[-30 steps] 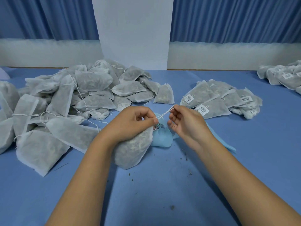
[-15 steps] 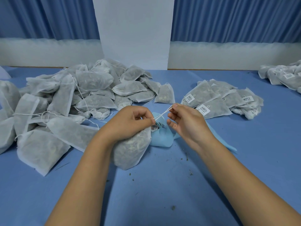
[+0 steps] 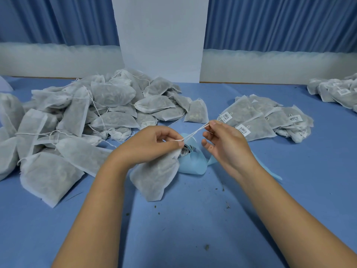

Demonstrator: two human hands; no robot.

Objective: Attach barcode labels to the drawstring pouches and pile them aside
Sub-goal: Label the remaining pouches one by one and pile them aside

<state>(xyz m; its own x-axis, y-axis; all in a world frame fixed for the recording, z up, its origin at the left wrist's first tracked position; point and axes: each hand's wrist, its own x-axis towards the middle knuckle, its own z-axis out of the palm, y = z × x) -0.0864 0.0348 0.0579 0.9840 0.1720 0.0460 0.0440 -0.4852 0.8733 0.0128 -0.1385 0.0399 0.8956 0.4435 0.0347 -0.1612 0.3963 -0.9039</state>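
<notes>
My left hand (image 3: 152, 145) grips the neck of a white drawstring pouch (image 3: 155, 177), whose body hangs down onto the blue table (image 3: 193, 229). My right hand (image 3: 226, 144) pinches the pouch's drawstring (image 3: 195, 132) and holds it taut, up and to the right. A barcode label (image 3: 184, 152) shows at the pouch's neck, just under my left thumb. Behind both hands lies a light-blue strip of label backing (image 3: 193, 167). A big heap of unlabelled pouches (image 3: 87, 120) fills the left. A smaller pile of labelled pouches (image 3: 266, 118) lies to the right.
Another group of labelled pouches (image 3: 336, 93) lies at the far right edge. A white pillar (image 3: 160, 39) and blue curtains (image 3: 280, 22) stand behind the table. Small dark crumbs (image 3: 206, 247) dot the cloth near me.
My right hand has drawn the string a little further to the right, so the gap between my hands has widened. The pouch and my left hand have stayed put.
</notes>
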